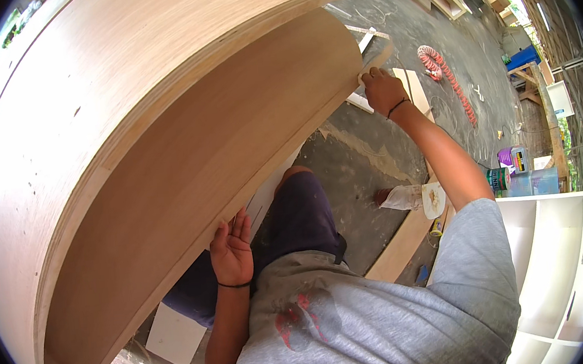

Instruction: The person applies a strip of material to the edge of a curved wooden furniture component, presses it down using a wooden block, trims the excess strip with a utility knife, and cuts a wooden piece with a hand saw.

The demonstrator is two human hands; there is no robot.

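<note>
A large pale plywood cabinet piece (202,131) fills the upper left, its inner panel facing me and its front edge slanting from lower left to upper right. At the far right end of that edge my right hand (382,92) is closed in a pinch on a thin pale wood strip (384,54), whose loose end curls out, blurred, past the corner. Lower along the same edge, my left hand (233,258) has its palm toward me and its fingers stretched up. Those fingertips and the thumb touch the edge from beneath.
A red-and-white coiled hose (446,79) lies on the grey floor (346,170). To my right are a white shelf unit (543,242), a green can (497,178), a purple container (510,159) and a long wood board (403,245). A white board (175,336) lies at lower left.
</note>
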